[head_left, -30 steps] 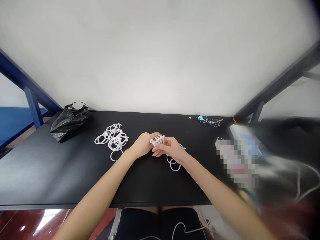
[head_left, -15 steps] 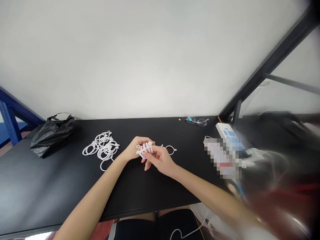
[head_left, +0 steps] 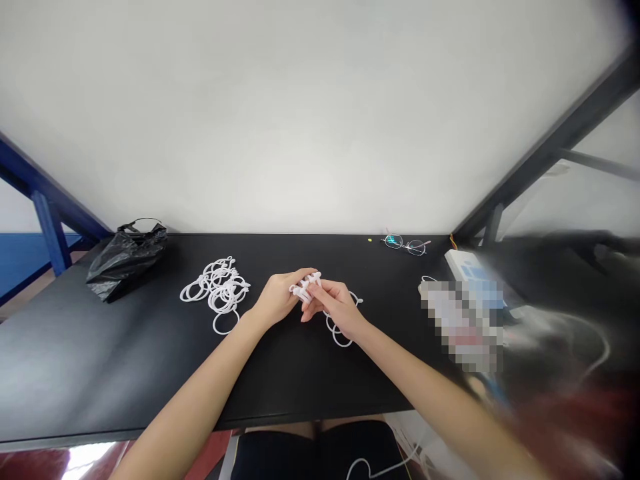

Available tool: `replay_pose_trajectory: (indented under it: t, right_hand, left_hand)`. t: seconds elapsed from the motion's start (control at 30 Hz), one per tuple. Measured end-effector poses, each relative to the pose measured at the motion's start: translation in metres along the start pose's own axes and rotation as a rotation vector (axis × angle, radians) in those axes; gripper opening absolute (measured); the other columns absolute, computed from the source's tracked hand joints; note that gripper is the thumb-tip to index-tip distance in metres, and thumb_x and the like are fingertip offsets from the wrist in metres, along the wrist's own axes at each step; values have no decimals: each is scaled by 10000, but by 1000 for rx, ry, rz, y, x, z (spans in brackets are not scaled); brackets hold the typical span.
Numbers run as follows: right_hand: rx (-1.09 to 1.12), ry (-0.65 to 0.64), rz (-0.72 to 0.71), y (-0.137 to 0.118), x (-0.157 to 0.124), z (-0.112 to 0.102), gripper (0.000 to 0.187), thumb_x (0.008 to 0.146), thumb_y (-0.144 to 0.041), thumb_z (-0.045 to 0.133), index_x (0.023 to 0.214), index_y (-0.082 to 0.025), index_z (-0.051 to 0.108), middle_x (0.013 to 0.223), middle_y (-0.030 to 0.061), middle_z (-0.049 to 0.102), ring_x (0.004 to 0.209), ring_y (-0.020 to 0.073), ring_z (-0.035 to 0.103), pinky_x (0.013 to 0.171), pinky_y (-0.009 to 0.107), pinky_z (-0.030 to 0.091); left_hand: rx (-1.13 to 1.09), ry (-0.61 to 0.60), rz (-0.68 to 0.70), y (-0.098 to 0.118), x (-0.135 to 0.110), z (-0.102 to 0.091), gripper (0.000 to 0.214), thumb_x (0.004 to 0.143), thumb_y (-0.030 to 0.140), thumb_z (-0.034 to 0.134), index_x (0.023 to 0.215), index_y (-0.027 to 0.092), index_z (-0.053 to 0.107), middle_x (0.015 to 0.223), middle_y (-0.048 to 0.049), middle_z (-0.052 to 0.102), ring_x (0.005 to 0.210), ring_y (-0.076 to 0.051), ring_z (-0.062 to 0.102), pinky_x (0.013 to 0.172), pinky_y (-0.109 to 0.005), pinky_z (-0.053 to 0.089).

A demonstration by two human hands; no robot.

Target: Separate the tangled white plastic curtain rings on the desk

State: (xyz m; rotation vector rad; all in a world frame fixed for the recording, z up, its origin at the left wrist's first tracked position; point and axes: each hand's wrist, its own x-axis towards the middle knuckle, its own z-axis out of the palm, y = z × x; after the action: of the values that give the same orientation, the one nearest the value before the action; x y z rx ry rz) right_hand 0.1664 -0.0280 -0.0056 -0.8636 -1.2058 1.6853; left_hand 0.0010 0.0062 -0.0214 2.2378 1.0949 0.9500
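Over the middle of the desk my two hands meet around a bunch of white curtain rings (head_left: 303, 291), small eyelets pointing outward. My left hand (head_left: 275, 298) is closed on the bunch from the left. From the right, my right hand (head_left: 341, 308) pinches at it with thumb and fingers; the exact contact is partly hidden. Below and behind my right hand, a few more white rings (head_left: 342, 343) show, and whether they hang from the hand or lie on the desk I cannot tell. A loose pile of similar rings (head_left: 223, 293) lies left of my left hand.
The black desk (head_left: 280, 387) stands against a pale wall. A black plastic bag (head_left: 127, 257) sits at the back left. Eyeglasses (head_left: 405, 245) lie near the wall. At right are a white and blue box (head_left: 467, 267), a pixelated item (head_left: 460, 327) and blurred clear plastic (head_left: 555, 347).
The view has shifted slightly, so desk items appear farther right. My hands have drawn closer around the bunch, and more rings now show beneath my right hand.
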Motion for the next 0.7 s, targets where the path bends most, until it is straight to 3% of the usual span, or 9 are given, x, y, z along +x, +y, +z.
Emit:
replay_pose_trajectory:
  t: [0.07, 0.27, 0.4, 0.53, 0.7]
  right_hand:
    - [4, -13, 18, 1, 0, -1, 454, 771, -588, 695, 743, -137, 661, 641, 20, 669, 526, 143, 677, 570, 276, 571]
    - [-24, -34, 22, 5, 0, 0, 468, 798, -598, 660, 737, -134, 660, 629, 24, 661, 520, 143, 668, 561, 278, 561]
    - [-76, -39, -9, 7, 0, 0, 478, 816, -607, 631, 717, -139, 641, 611, 14, 644, 490, 132, 642, 538, 275, 543]
    - [-146, -45, -69, 8, -4, 2, 469, 841, -592, 609, 689, -148, 615, 600, 3, 622, 462, 111, 604, 499, 253, 497]
    - [-131, -81, -84, 9, -5, 3, 463, 863, -581, 585, 668, -161, 588, 555, -18, 588, 422, 91, 545, 479, 251, 478]
  left_hand:
    - [100, -1, 68, 0, -1, -3, 311, 915, 250, 452, 1145, 192, 653, 946, -73, 747, 702, -162, 678, 634, -235, 471]
    - [294, -48, 213, -6, 0, -3, 197, 927, 243, 424, 887, 165, 600, 635, -12, 623, 477, -116, 517, 482, -217, 297]
    - [247, -67, 178, -10, 1, 1, 157, 897, 206, 438, 765, 177, 519, 562, 21, 530, 441, -98, 437, 467, -214, 251]
    - [108, -107, 115, -6, -2, 1, 130, 878, 194, 459, 778, 168, 539, 582, 19, 549, 460, -94, 470, 475, -201, 303]
    - [16, -51, 169, 3, -5, -2, 211, 889, 211, 450, 1035, 167, 595, 809, -34, 680, 558, -103, 567, 551, -204, 402]
